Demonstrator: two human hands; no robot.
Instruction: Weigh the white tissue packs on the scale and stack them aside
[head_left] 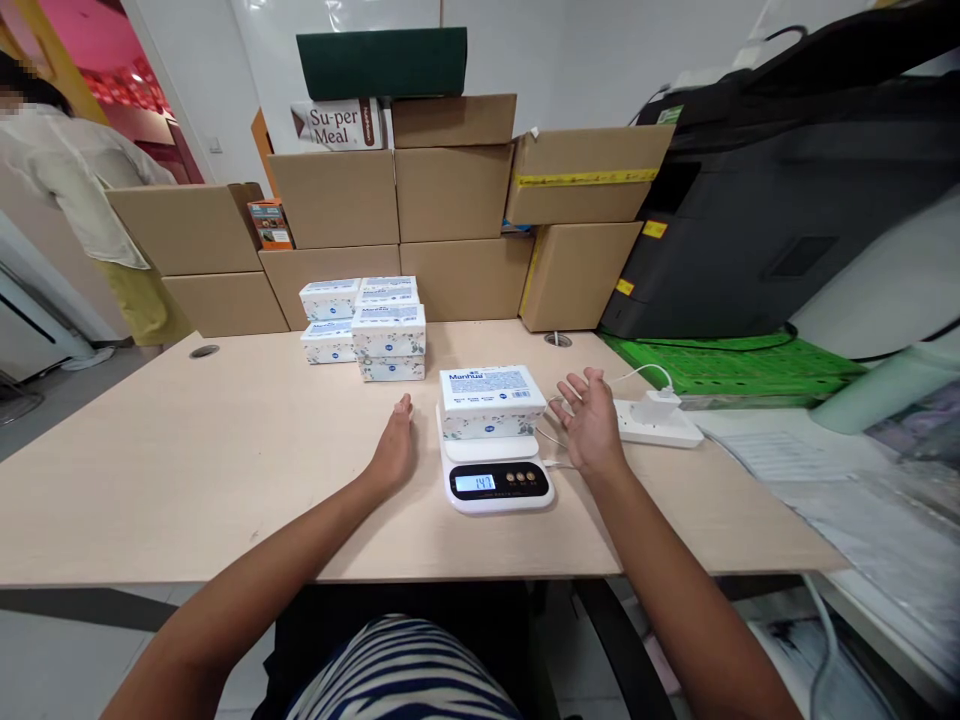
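Observation:
A white tissue pack (491,402) printed "Manhua" rests on a white digital kitchen scale (499,490), whose lit display seems to read 147. To the left of the scale, my left hand (395,447) stands on edge near the tabletop, fingers stretched out and touching nothing. My right hand (589,420) is raised just right of the pack, palm turned inward, fingers apart and slightly curled, with a gap to the pack. Behind my left hand, several more tissue packs (388,330) are stacked on the wooden table (225,450).
Cardboard boxes (465,280) line the table's back edge. A white power strip (660,425) with a plugged-in cable lies right of my right hand. A large black printer (780,200) fills the right back. At far left stands a person (82,180) in a white shirt.

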